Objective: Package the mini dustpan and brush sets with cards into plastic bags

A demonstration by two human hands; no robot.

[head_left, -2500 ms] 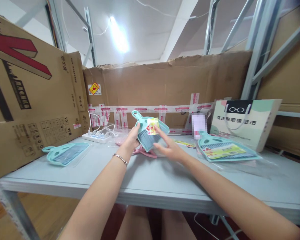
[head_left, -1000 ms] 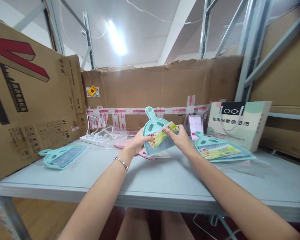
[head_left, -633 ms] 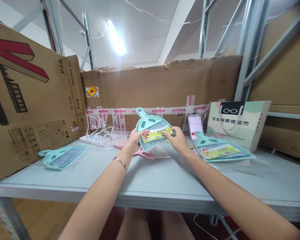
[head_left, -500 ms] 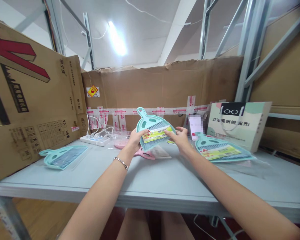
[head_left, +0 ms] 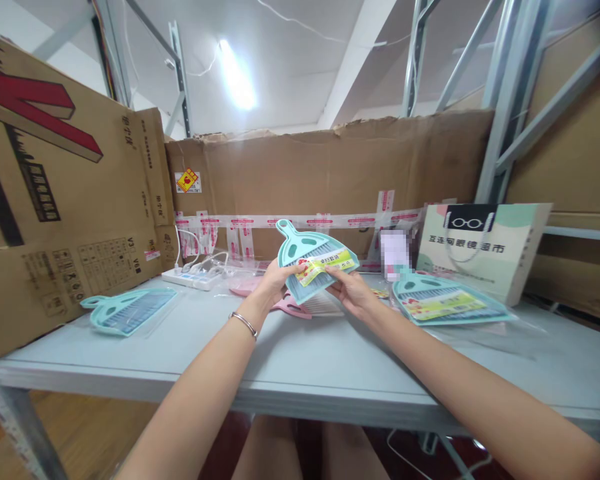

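I hold a small teal dustpan-and-brush set (head_left: 306, 255) above the grey table (head_left: 300, 360), handle pointing up and left. My left hand (head_left: 276, 282) grips its left edge, thumb on the yellow-green paper label (head_left: 324, 265) that lies across the bristles. My right hand (head_left: 351, 292) pinches the set's lower right edge under the label. A silver bracelet is on my left wrist. Beneath the held set, a pink dustpan set (head_left: 300, 307) lies on the table.
Another teal set (head_left: 129, 309) in a clear bag lies at the left. A labelled teal set (head_left: 447, 303) rests at the right, before a paper bag with glasses print (head_left: 485, 247). A white power strip (head_left: 193, 277) sits at the back. Cardboard walls (head_left: 330, 180) enclose the table.
My right hand has brought the label onto the brush and flattened it, then slid down to the set's lower edge. The set has tilted back and forth in my left hand.
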